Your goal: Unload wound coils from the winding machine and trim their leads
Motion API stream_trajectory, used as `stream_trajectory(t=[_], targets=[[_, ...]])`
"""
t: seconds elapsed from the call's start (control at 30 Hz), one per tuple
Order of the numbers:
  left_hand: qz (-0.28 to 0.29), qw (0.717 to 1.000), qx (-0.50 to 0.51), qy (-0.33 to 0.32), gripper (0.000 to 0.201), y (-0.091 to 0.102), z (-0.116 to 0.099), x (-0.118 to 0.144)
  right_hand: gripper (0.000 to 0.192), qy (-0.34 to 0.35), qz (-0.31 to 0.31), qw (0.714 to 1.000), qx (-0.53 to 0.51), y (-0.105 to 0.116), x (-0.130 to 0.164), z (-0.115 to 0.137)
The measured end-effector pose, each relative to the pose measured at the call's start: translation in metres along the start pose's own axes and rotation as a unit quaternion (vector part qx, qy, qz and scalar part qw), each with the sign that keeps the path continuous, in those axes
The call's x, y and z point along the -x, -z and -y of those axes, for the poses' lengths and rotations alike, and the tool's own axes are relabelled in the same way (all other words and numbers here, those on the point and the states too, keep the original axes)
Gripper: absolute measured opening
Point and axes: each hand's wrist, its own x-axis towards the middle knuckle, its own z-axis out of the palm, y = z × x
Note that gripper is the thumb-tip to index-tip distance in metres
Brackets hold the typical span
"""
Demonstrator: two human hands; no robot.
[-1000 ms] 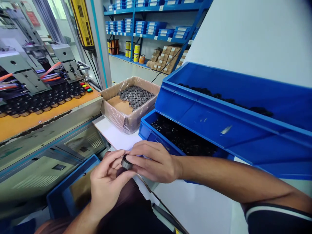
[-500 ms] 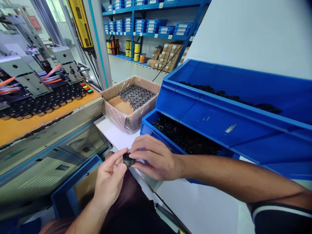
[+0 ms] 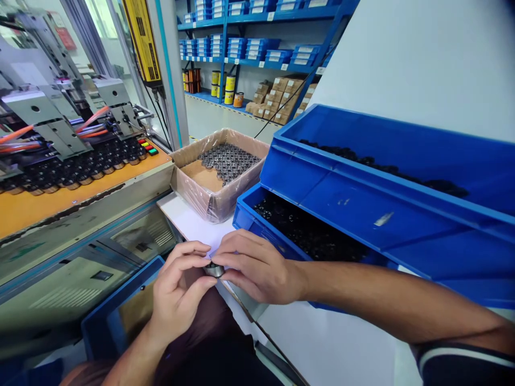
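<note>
Between my two hands is a small round part [image 3: 214, 270], black on top with a grey metal side. My left hand [image 3: 179, 289] pinches it from the left, thumb below and fingertips on its upper edge. From the right, my right hand [image 3: 257, 268] grips the same part with thumb and fingers, which hide some of its top. Just beyond my hands stands an open cardboard box [image 3: 213, 206] lined with clear plastic, with many similar grey parts packed in it. To the right, a lower blue bin [image 3: 249, 217] holds loose black pieces.
A larger blue bin [image 3: 322, 185] with black pieces rests above the lower one. At left is a machine [image 3: 52, 118] over an orange table [image 3: 80, 195] lined with rows of round parts. A blue crate [image 3: 96, 316] sits low at left; shelves [image 3: 249, 61] stand behind.
My left fingers have shifted from the part's side to over its upper edge, and the part is turned so more of its metal side shows. The camera view has moved slightly.
</note>
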Motion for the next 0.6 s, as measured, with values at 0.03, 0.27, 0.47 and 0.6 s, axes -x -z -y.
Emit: stream_trajectory(t=[0.03,0.27,0.47,0.6], targets=[[-0.005,0.999,-0.027,-0.020,0.025,0.000,0.001,0.000,0.021,-0.002,0.005,1.000,-0.001,0.000,0.000,0.001],[-0.014,0.998,-0.066,-0.004,0.021,0.001,0.002,0.001,0.019,-0.014,0.031,0.999,0.019,0.001,-0.002,0.004],[0.007,0.986,-0.098,0.134,0.021,-0.002,-0.010,0.011,0.021,0.000,0.063,0.997,0.053,-0.002,-0.005,0.008],[-0.031,0.970,-0.210,0.123,0.017,0.039,-0.014,-0.007,0.022,-0.024,0.090,0.991,0.092,-0.009,0.004,0.002]])
